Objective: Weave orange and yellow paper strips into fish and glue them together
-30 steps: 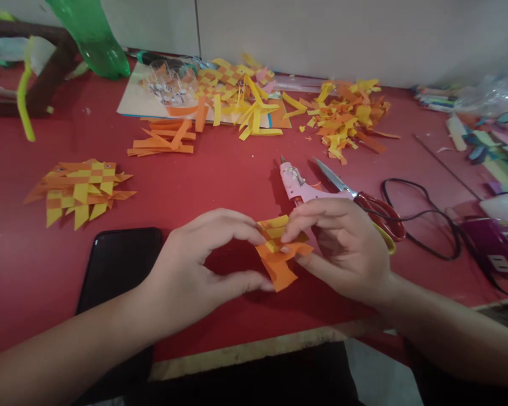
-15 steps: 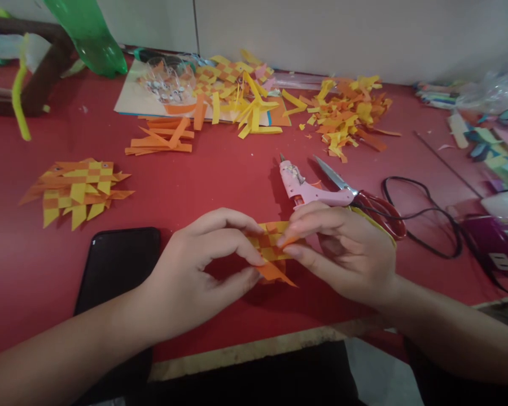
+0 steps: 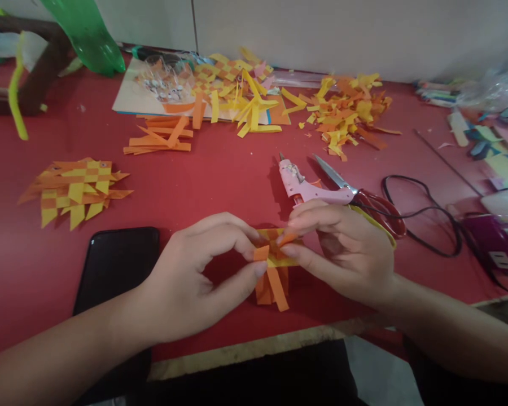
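Note:
Between my hands is a small woven piece of orange and yellow paper strips (image 3: 278, 263), its loose orange ends hanging toward the table's front edge. My left hand (image 3: 214, 270) pinches an orange strip at its left side between thumb and fingers. With thumb and forefinger, my right hand (image 3: 338, 242) grips another orange strip at the right side. The fingertips hide part of the weave. Just beyond my right hand lie a pink glue gun (image 3: 313, 189) and red-handled scissors (image 3: 370, 206). A black phone (image 3: 114, 270) rests beside my left wrist.
Finished woven paper fish (image 3: 80, 186) lie at the left. Orange strips (image 3: 165, 135), yellow strips (image 3: 256, 110) and a heap of paper scraps (image 3: 351, 115) spread along the back. A green bottle (image 3: 88, 39) stands back left; a black cord (image 3: 423, 225) loops at the right.
The left fingers have raised one orange strip's end up from the weave, and more orange ends now hang below it. The right hand keeps its pinch, nearly still.

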A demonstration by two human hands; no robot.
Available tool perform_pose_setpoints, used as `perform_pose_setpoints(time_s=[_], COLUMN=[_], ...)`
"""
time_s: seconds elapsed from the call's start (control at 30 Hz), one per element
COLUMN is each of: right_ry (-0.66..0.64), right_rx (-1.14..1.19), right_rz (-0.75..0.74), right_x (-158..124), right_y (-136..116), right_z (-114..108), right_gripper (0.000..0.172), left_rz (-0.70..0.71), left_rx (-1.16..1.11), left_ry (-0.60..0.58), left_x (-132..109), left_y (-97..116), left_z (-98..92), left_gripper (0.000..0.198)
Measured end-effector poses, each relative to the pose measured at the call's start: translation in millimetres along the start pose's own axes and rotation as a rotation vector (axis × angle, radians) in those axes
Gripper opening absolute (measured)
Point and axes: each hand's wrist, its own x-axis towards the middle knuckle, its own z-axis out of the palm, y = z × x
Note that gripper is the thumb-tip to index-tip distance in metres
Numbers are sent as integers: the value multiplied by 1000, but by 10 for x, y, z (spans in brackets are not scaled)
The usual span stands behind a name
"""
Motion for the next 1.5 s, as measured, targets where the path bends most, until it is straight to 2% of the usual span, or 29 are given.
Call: perform_pose_setpoints(time_s=[0.13, 0.4, 0.67, 0.8, 0.9, 1.03, 1.13, 1.2, 1.27, 1.37, 1.43, 1.5], right_ry=[-10, -12, -44, -99, -132, -110, -79, -37, 31, 176, 214, 122], right_rx=[36, 73, 93, 35, -75, -17, -5, -25, -37, 0, 99, 241], right_rz=[-3, -8, -38, -86, -176, -283, -224, -170, -121, -11, 100, 221], right_x=[-8, 5, 20, 46, 64, 56, 33, 16, 4, 8, 22, 31], right_y=[-7, -36, -28, -40, -44, -55, -67, -58, -29, 14, 8, -32], right_z=[1, -7, -1, -22, -50, -77, -92, -94, -83, -50, -26, -8], right_gripper=[33, 34, 32, 34, 30, 31, 30, 26, 19, 6, 15, 28], left_rz=[-64, -273, -371, -385, -415, -487, -547, -549, -510, -447, -429, -435], left_rx=[-53, -297, -418, -475, -545, -614, -644, -635, -614, -599, -582, -584], left_ry=[-4, 24, 35, 62, 91, 158, 249, 279, 264, 233, 245, 242], left_x=[1, -10, -8, 17, 35, 37, 42, 50, 57, 62, 61, 58], left_y=[-15, -55, -52, -49, -34, -39, -68, -85, -95, -90, -80, -71], left_z=[0, 25, 29, 28, 6, -17, 0, 17, 28, 33, 32, 28], left_gripper=[8, 4, 9, 7, 6, 19, 28, 18, 11, 27, 32, 37])
